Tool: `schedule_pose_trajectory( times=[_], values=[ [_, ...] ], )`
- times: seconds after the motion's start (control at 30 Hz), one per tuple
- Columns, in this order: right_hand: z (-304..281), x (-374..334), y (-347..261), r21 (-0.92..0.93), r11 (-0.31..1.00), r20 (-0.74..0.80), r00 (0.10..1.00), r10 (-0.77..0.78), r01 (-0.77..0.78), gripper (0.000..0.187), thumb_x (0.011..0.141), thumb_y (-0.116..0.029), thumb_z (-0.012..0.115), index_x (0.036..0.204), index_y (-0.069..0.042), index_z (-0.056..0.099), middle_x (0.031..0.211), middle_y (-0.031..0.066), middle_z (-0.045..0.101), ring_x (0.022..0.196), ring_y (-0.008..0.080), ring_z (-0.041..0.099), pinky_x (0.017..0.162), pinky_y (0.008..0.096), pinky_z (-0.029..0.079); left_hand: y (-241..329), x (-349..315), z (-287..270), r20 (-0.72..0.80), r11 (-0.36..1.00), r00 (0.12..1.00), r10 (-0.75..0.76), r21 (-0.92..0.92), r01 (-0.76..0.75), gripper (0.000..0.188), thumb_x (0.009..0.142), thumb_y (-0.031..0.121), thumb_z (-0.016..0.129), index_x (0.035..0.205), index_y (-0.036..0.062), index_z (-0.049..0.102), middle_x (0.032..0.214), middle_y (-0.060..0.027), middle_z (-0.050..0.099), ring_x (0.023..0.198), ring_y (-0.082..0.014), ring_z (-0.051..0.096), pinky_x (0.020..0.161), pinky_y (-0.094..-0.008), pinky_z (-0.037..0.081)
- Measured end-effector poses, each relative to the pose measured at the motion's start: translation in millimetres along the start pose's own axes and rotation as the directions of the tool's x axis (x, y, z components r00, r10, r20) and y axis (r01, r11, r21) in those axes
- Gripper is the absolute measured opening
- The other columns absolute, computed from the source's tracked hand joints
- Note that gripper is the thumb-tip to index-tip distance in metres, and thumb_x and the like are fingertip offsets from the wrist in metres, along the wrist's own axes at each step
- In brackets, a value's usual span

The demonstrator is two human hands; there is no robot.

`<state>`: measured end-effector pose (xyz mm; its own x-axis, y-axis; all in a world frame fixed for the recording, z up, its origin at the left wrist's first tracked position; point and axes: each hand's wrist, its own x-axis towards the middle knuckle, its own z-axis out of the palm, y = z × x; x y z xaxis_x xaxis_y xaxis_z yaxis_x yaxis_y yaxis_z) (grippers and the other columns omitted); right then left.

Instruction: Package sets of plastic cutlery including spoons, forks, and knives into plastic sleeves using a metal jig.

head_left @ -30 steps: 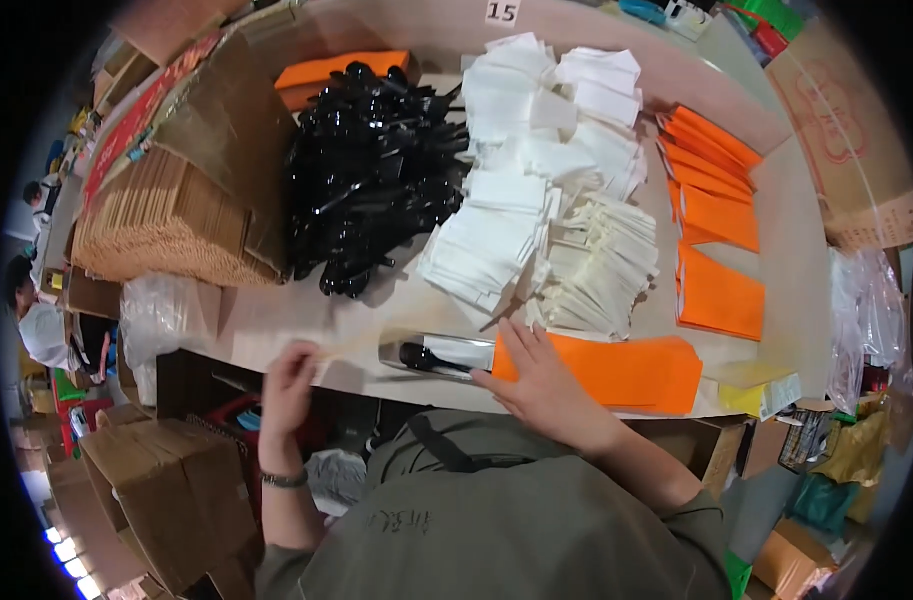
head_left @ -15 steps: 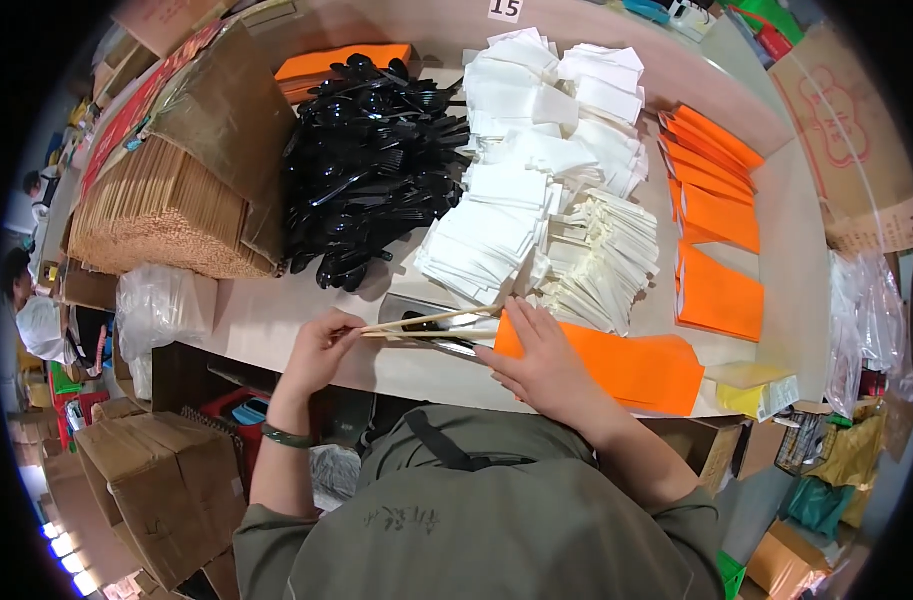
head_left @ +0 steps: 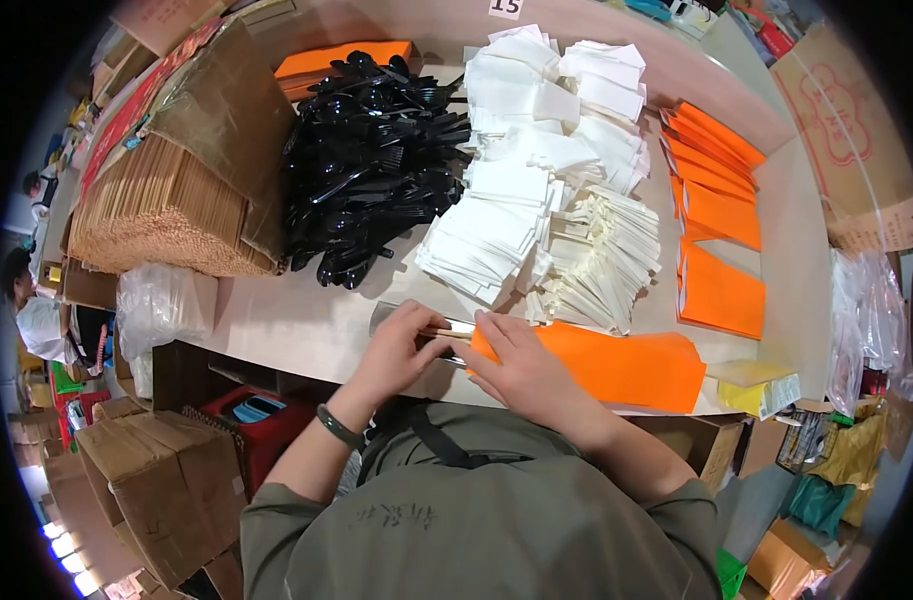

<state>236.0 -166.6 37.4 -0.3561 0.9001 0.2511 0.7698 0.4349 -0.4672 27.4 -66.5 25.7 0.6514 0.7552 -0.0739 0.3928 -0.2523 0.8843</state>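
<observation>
Chopsticks (head_left: 454, 333) lie left-right, tips entering orange sleeve (head_left: 616, 365).

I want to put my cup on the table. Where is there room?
Bare table shows at the front left, between the black spoons, the clear bag and the left hand. Another bare strip runs along the right edge, beside the orange envelopes. The middle is crowded with white napkins and paper packets.
</observation>
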Motion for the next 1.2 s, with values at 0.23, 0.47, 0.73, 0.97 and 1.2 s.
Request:
schedule_pose_trajectory(
  times=[0.23,0.47,0.73,0.97,1.2],
  values=[
    [-5.3,-2.9,-3.5,-0.053,0.989,-0.003,0.991,0.136,-0.136,0.04,0.074,-0.017,0.077,0.103,0.001,0.056,0.13,0.0268,0.054,0.118,0.0422,0.053,0.101,0.048,0.043,18.0,-0.1,16.3,-0.25,0.957,0.948,-0.198,0.162,0.243,0.039,0.086,0.018,0.075,0.115,-0.0016,0.058,0.107,-0.0133,0.061,0.097,-0.0225,0.063,0.088,-0.0319,0.052],
    [-22.6,-5.9,2.9,0.032,0.996,-0.029,0.996,0.083,-0.082,0.042,0.069,-0.012,0.075,0.107,-0.002,0.058,0.115,0.0195,0.057,0.112,0.0363,0.055,0.097,0.0458,0.044,39.6,-11.9,25.8,0.121,0.919,0.973,-0.198,-0.324,0.227,0.045,0.093,0.023,0.068,0.13,0.003,0.053,0.114,-0.0116,0.06,0.106,-0.0216,0.059,0.094,-0.0335,0.048],
    [-74.2,-4.0,43.1,-0.054,0.992,-0.003,0.993,-0.116,0.115,0.03,0.076,-0.024,0.076,0.064,-0.006,0.055,0.077,0.009,0.053,0.065,0.0276,0.056,0.056,0.0377,0.046,29.6,-9.1,10.1,0.071,0.77,0.971,0.226,0.598,-0.223,0.048,0.063,0.017,0.082,0.104,0.0081,0.059,0.079,-0.0117,0.056,0.076,-0.0311,0.061,0.067,-0.0417,0.05],
    [-116.3,-64.0,58.8,-0.087,0.996,0.287,0.957,0.04,-0.015,0.052,0.07,-0.037,0.083,0.101,0.0,0.063,0.121,0.0223,0.056,0.113,0.0384,0.054,0.096,0.0463,0.044,50.3,-10.8,17.5,0.442,0.967,0.89,-0.114,-0.154,0.201,0.044,0.07,0.017,0.073,0.106,-0.0002,0.055,0.097,-0.013,0.059,0.086,-0.0173,0.056,0.078,-0.034,0.049],
    [-63.2,-33.9,27.6,-0.217,0.976,0.293,0.955,0.056,0.009,0.047,0.085,-0.038,0.073,0.111,0.0,0.062,0.129,0.0233,0.052,0.119,0.0416,0.05,0.102,0.0464,0.041,71.7,-2.3,36.5,0.605,0.956,0.796,-0.015,-0.225,0.189,0.043,0.072,0.006,0.068,0.113,0.0006,0.058,0.098,-0.0139,0.063,0.087,-0.0302,0.063,0.08,-0.0356,0.052]
  ],
)
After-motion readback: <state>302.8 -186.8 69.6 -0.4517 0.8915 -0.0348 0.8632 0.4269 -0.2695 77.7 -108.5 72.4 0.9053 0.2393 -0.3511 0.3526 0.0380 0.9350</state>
